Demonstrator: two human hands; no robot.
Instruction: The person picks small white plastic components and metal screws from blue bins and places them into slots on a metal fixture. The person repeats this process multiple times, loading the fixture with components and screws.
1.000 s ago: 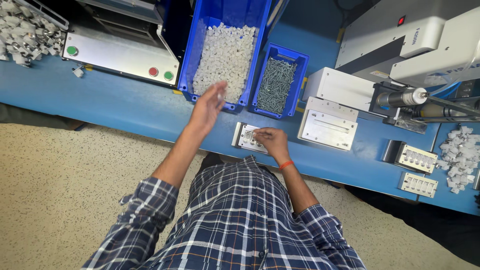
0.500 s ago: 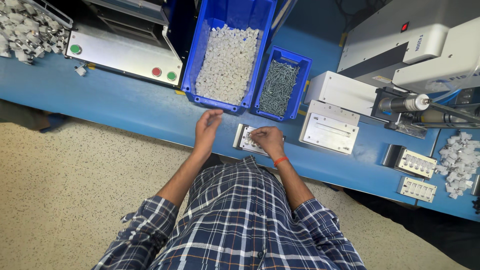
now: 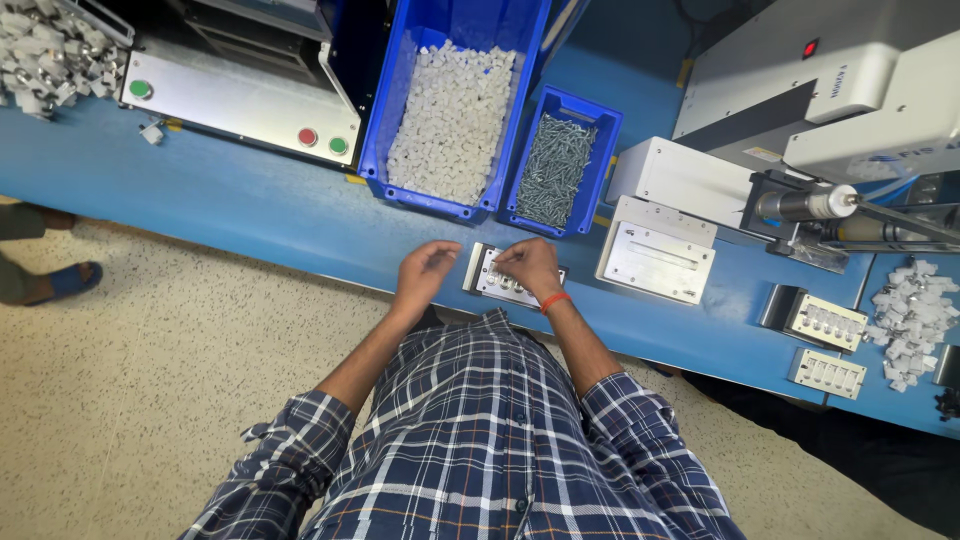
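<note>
A small metal fixture (image 3: 500, 278) sits at the bench (image 3: 250, 215) edge under the right hand (image 3: 530, 268), fingers pinched over its slots, apparently seating a part; left hand (image 3: 425, 272) hovers just beside, loosely cupped, contents unclear. Filling remaining slots likely follows. Beyond: two blue bins (image 3: 455, 100), two loaded fixtures (image 3: 825, 320) farther right.
</note>
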